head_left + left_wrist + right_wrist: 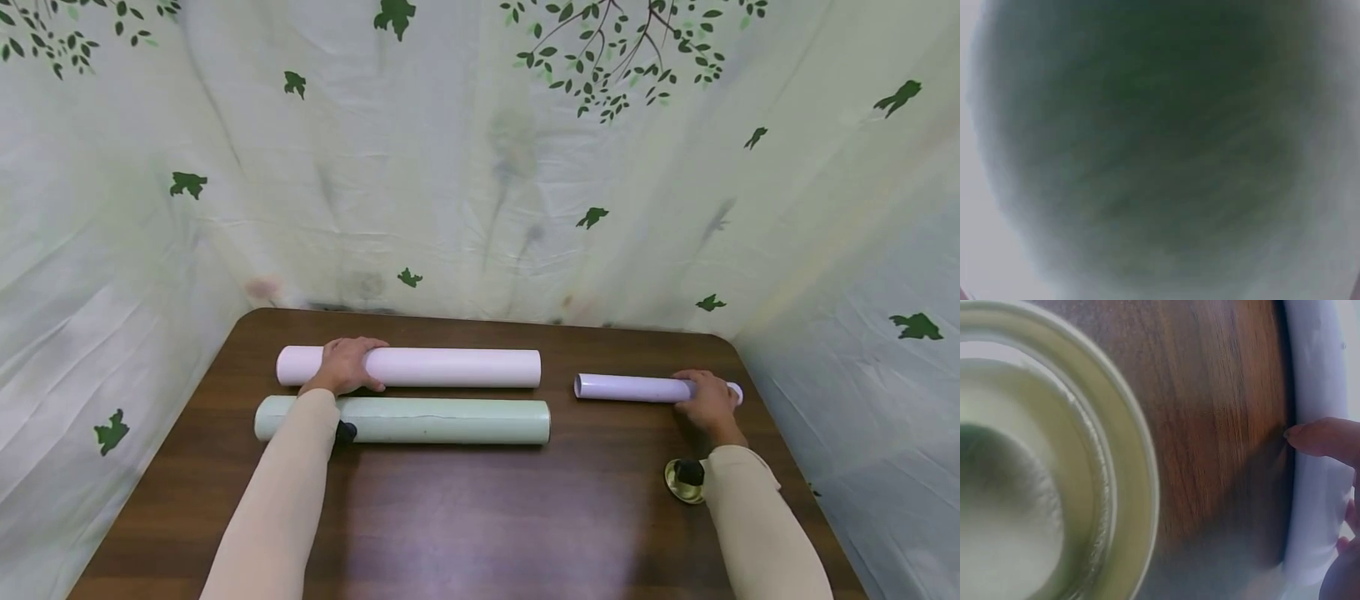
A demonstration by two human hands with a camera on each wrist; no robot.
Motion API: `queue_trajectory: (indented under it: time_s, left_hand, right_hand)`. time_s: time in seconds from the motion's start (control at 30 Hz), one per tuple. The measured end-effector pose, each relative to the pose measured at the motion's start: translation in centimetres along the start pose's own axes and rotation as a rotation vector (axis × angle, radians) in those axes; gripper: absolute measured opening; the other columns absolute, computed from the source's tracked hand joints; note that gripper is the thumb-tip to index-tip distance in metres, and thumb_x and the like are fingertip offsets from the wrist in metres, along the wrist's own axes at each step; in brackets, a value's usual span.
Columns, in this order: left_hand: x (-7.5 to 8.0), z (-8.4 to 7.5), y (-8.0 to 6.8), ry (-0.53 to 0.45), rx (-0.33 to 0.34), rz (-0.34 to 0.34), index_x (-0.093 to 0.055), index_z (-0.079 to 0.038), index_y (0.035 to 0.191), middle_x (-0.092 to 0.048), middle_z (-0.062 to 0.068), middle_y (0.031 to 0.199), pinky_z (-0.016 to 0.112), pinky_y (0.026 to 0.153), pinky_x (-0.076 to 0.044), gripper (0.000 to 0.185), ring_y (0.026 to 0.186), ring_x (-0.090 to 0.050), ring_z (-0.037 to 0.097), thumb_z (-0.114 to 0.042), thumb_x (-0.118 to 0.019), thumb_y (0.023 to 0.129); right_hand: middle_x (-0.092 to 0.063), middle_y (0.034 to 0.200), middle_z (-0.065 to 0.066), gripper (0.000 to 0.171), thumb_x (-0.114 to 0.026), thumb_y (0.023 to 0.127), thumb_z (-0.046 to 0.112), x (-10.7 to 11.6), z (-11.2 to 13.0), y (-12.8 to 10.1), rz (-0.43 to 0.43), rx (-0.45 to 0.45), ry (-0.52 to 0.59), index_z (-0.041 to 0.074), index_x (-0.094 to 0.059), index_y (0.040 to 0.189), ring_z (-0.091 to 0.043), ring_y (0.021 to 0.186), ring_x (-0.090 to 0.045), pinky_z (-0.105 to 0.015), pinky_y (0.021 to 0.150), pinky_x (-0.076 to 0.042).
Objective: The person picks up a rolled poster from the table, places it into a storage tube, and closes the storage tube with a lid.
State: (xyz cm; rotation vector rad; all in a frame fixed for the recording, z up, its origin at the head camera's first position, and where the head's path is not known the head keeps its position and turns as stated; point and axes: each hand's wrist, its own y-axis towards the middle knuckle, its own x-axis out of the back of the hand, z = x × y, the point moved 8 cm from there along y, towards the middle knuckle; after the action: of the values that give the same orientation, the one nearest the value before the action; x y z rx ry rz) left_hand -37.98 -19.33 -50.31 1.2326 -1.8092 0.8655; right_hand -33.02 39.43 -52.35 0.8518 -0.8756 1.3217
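Near the back of the table, my left hand (pixel 345 366) grips a thick pinkish-white roll (pixel 457 367) left of its middle, thumb on the near side. A pale green roll (pixel 450 421) lies parallel just in front, under my left wrist. In the left wrist view a blurred greenish surface fills the picture and the hand is hidden. On the right, my right hand (pixel 708 406) holds a thinner lavender tube (pixel 630 388) near its right end. The right wrist view shows the thumb (pixel 1319 436) against the tube's side, with other fingertips across it.
A round brass-coloured dish-like piece (pixel 678 486) sits on the brown wooden table (pixel 495 517) beside my right wrist, large in the right wrist view. Pale cloth with leaf prints (pixel 450 167) hangs behind the table and along both sides.
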Motion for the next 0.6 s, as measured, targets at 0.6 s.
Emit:
queue_trajectory:
  time_s: [0.6]
  left_hand:
    - [-0.18,0.05,-0.22,-0.047,0.034,-0.006,-0.055,-0.007,0.130,-0.056,0.020,0.131,0.058,0.101,-0.015,0.066,0.116,-0.044,0.040,-0.018,-0.084,0.072]
  right_hand:
    - [-0.054,0.121,-0.036,0.045,-0.072,0.073,0.004,-0.46,-0.26,-0.09,0.015,0.025,-0.022,-0.003,-0.060,0.116,-0.055,0.114,-0.045,-0.067,0.090,-0.023]
